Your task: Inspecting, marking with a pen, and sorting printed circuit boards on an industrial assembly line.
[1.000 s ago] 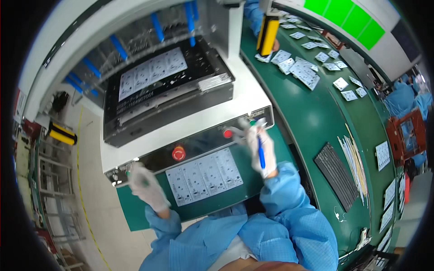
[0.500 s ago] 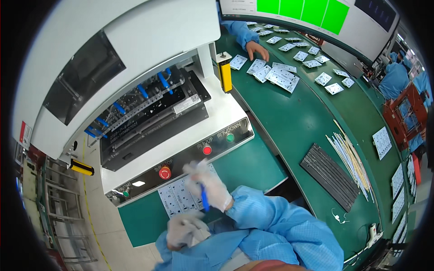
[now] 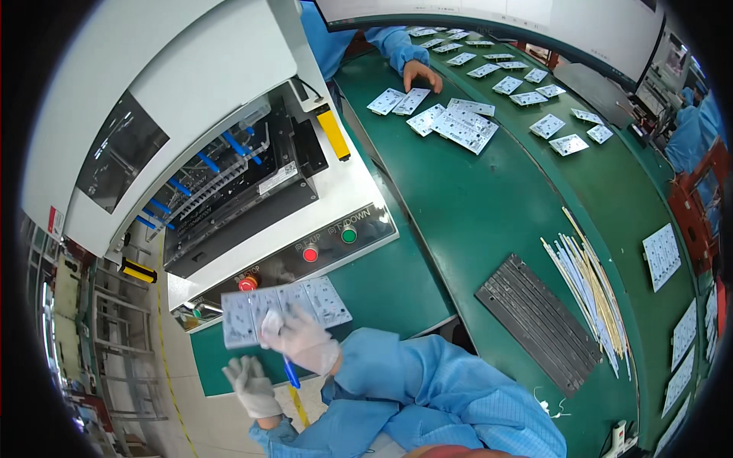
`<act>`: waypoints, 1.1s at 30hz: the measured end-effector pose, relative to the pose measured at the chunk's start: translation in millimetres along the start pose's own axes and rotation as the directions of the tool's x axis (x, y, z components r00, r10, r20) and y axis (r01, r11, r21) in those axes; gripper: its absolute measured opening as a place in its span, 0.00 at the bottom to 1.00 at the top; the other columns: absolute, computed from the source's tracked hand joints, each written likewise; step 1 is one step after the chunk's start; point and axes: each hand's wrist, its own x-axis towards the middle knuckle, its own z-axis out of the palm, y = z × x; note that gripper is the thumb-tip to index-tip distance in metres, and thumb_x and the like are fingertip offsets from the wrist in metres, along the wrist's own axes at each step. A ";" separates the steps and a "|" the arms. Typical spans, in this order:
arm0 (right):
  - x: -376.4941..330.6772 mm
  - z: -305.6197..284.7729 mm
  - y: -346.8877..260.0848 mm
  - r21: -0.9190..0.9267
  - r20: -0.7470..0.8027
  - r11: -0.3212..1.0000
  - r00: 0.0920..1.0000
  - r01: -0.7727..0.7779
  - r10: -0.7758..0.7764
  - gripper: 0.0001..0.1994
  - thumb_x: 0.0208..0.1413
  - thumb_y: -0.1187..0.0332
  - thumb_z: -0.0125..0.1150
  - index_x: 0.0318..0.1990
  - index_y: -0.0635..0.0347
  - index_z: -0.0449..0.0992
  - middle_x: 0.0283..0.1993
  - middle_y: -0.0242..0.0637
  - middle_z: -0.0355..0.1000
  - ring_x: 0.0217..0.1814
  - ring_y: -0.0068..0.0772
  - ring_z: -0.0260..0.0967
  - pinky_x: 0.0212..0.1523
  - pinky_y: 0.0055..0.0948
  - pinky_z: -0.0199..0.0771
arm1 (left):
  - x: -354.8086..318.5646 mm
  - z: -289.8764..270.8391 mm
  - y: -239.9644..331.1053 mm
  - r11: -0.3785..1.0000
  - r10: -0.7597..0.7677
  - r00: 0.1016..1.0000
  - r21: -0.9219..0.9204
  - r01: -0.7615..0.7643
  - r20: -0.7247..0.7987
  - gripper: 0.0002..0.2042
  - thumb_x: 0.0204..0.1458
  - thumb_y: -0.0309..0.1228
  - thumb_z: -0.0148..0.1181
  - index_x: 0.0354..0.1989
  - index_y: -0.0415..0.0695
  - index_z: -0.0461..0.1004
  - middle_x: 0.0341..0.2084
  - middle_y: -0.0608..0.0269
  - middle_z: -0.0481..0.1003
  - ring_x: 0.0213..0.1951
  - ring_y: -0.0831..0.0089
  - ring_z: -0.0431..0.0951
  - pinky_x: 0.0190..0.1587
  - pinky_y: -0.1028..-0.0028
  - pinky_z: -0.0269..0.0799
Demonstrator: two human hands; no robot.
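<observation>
1. Panel of white circuit boards [image 3: 286, 309]: we hold it in our gloved right hand [image 3: 304, 340], which is closed on its lower edge, over the front lip of the machine's control ledge and the green mat below it. A blue pen [image 3: 291, 373] sticks down from the same hand.
2. Our left hand [image 3: 250, 385], also gloved, hangs spread and empty just below the panel's left corner, touching nothing we can see.
3. We see the big white machine [image 3: 175, 91] rising straight behind the panel, its dark open bay [image 3: 237, 191] with blue-handled parts facing us.
4. We see the long green bench [image 3: 489, 206] curving away on the right; a dark ribbed tray [image 3: 538, 320] and a sheaf of thin strips [image 3: 588, 290] lie near its front edge.
5. Loose white boards [image 3: 458, 126] are scattered toward the bench's far edge, where another person's bare hand [image 3: 421, 74] rests.
6. Red button [image 3: 310, 254] and green button [image 3: 349, 234] sit on the ledge just beyond the panel, with a red knob [image 3: 247, 283] at its top edge.
</observation>
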 end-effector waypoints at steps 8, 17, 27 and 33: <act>-8.4 -146.2 49.7 0.969 0.113 -0.189 0.392 0.160 0.913 0.17 0.66 0.63 0.44 0.56 0.63 0.61 0.59 0.45 0.64 0.61 0.44 0.63 0.58 0.40 0.67 | -55.9 173.4 -55.4 0.755 -0.496 0.660 -0.095 0.649 0.564 0.27 0.61 0.53 0.41 0.62 0.47 0.57 0.59 0.59 0.63 0.59 0.60 0.65 0.59 0.58 0.65; -38.6 -210.5 44.3 0.942 -0.323 0.311 0.093 0.125 0.942 0.23 0.62 0.50 0.49 0.60 0.45 0.59 0.68 0.35 0.55 0.69 0.42 0.54 0.66 0.53 0.56 | -75.4 291.7 -86.2 0.942 -0.085 0.170 0.135 -0.307 0.982 0.45 0.52 0.41 0.61 0.67 0.33 0.35 0.64 0.49 0.56 0.64 0.61 0.60 0.67 0.67 0.49; -119.9 -285.3 0.5 0.362 -0.928 0.595 -0.339 -0.717 0.156 0.14 0.65 0.56 0.42 0.42 0.57 0.64 0.24 0.33 0.64 0.17 0.20 0.55 0.16 0.15 0.48 | -101.0 399.2 -137.2 0.681 -0.427 -0.161 0.433 0.591 0.890 0.32 0.63 0.56 0.26 0.67 0.47 0.54 0.60 0.63 0.65 0.58 0.74 0.68 0.61 0.69 0.63; -105.0 -283.0 46.7 -0.245 -0.776 0.153 0.288 -0.957 0.561 0.06 0.47 0.75 0.61 0.26 0.54 0.68 0.14 0.33 0.61 0.12 0.34 0.61 0.15 0.30 0.60 | -109.1 399.8 -151.5 0.302 -0.627 -0.311 0.591 0.748 0.714 0.30 0.61 0.57 0.30 0.65 0.50 0.56 0.58 0.58 0.65 0.55 0.63 0.72 0.53 0.62 0.74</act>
